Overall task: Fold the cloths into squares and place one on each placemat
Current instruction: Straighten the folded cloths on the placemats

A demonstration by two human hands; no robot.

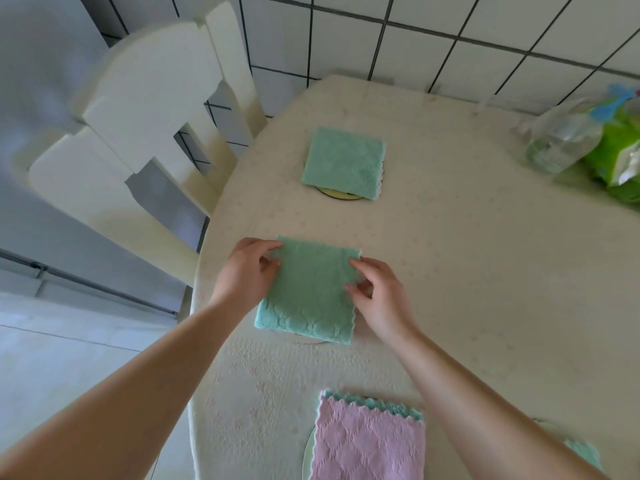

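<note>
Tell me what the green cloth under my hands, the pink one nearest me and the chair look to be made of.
Green cloth: soft plush fabric, likely microfibre, given its fuzzy matte nap and zigzag-cut edge. Pink cloth: similar fleecy fabric with an embossed diamond pattern and a green backing showing at the top edge. Chair: probably painted wood, cream, smooth, with thick flat slats.

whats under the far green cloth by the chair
A sliver of a round yellowish placemat pokes out below the far green cloth's near edge. The cloth covers the rest, so its full shape cannot be seen.

No readable text anywhere.
</note>
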